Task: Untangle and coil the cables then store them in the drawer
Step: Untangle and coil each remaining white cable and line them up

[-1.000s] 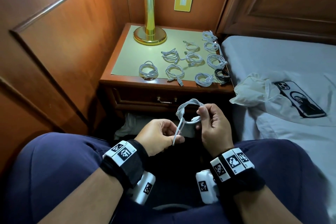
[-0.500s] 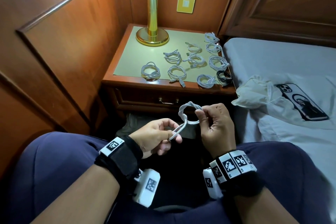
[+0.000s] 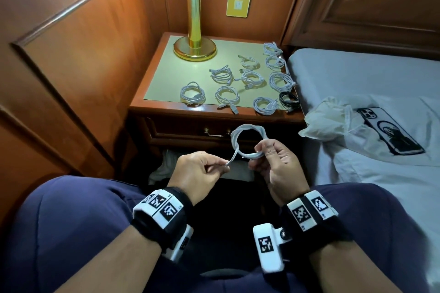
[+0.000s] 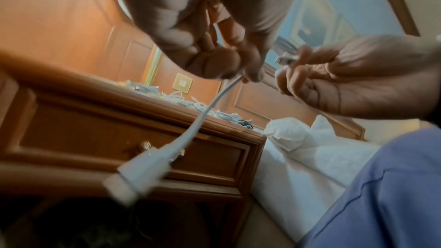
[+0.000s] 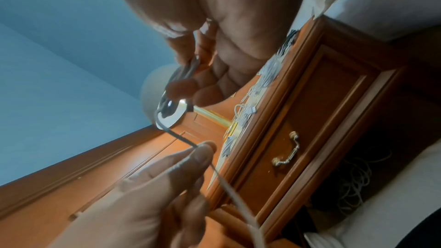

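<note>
Cable (image 3: 247, 143), white and wound into a loop, is held up over the lap in front of the nightstand (image 3: 214, 114) in the head view. The right hand (image 3: 277, 164) pinches the loop's lower side between thumb and curled fingers. The left hand (image 3: 197, 173) pinches the loose tail of the same cable between thumb and forefinger, its other fingers curled under. On the nightstand top lie many coiled white cables (image 3: 227, 95) and one black coil (image 3: 289, 100), in front of a brass lamp (image 3: 194, 38). The drawer (image 3: 190, 131) under the top is closed. On the bed (image 3: 357, 74) to the right lie a phone (image 3: 390, 133) and a crumpled plastic bag (image 3: 328, 119).

From the left wrist, the left hand (image 4: 203, 31) grips the cable (image 4: 203, 120) at thumb and fingertips, and the blurred plug end (image 4: 136, 174) hangs toward the camera. The right hand (image 4: 353, 82) is beside it with fingers curled; the drawer front (image 4: 119, 139) is behind.

From the right wrist, the right hand (image 5: 222, 44) holds the loop (image 5: 171, 99) at its fingertips. The left hand (image 5: 155, 186) pinches the tail below. The drawer (image 5: 310, 120) with its brass handle (image 5: 287, 150) sits shut.
</note>
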